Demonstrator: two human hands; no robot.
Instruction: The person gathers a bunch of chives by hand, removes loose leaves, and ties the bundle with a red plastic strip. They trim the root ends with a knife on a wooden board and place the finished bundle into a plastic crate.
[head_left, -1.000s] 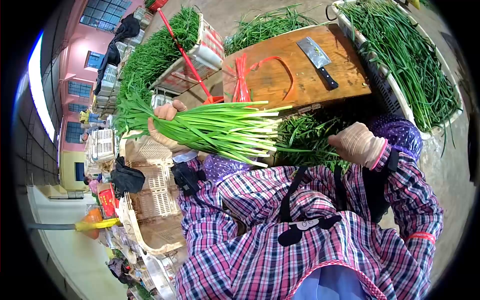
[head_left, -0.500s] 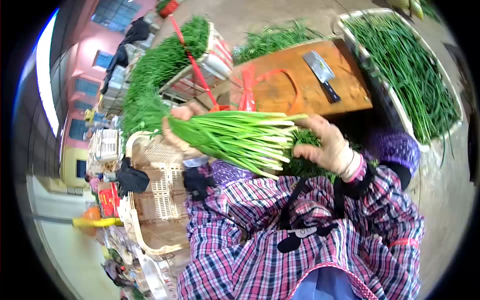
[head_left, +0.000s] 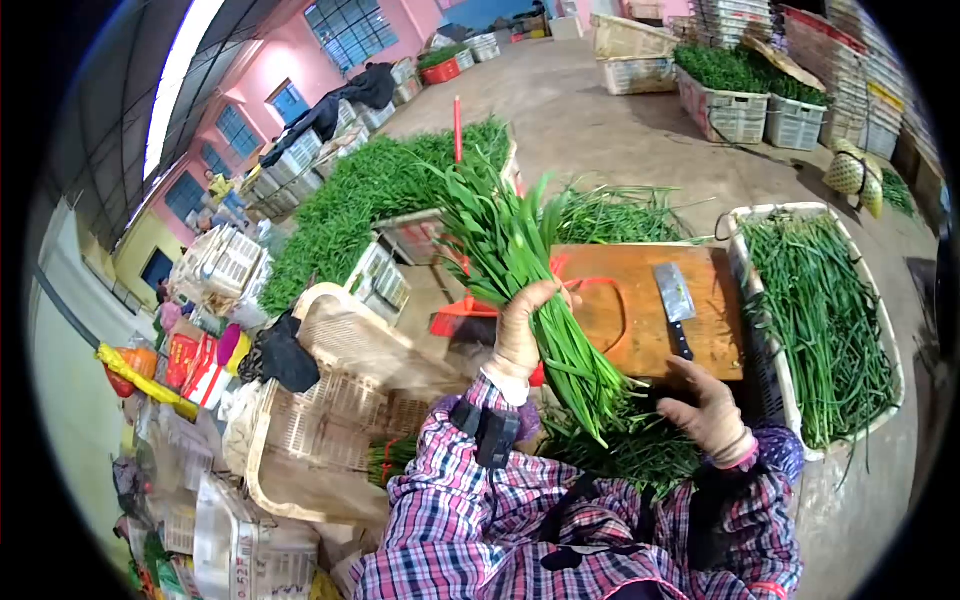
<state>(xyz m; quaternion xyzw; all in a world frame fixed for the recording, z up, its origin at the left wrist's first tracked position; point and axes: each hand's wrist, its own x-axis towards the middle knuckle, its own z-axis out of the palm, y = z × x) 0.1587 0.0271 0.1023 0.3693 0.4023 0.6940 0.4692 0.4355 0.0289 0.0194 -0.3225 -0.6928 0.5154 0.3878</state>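
Observation:
My left hand (head_left: 522,338) is closed round the middle of a bunch of garlic chives (head_left: 580,350). The leafy tops point up and away, and the pale cut ends slant down to the right. Just right of those ends is my right hand (head_left: 712,415), its fingers apart and nothing in them. Beyond both hands, a cleaver (head_left: 676,295) with a black handle lies on a wooden board (head_left: 716,335). Red plastic ties (head_left: 622,300) lie at the board's left side. Loose greens (head_left: 620,450) are heaped below the board, near my lap.
To my right stands a white crate (head_left: 893,350) full of long chives. On the left are a large pile of chives (head_left: 360,200) and a beige plastic basket (head_left: 262,460). Several stacked crates (head_left: 735,118) stand farther back on the concrete floor.
The bunch has swung from lying sideways between both hands to leaning upright in my left hand. My right hand has come away from the cut ends. The view has tilted up.

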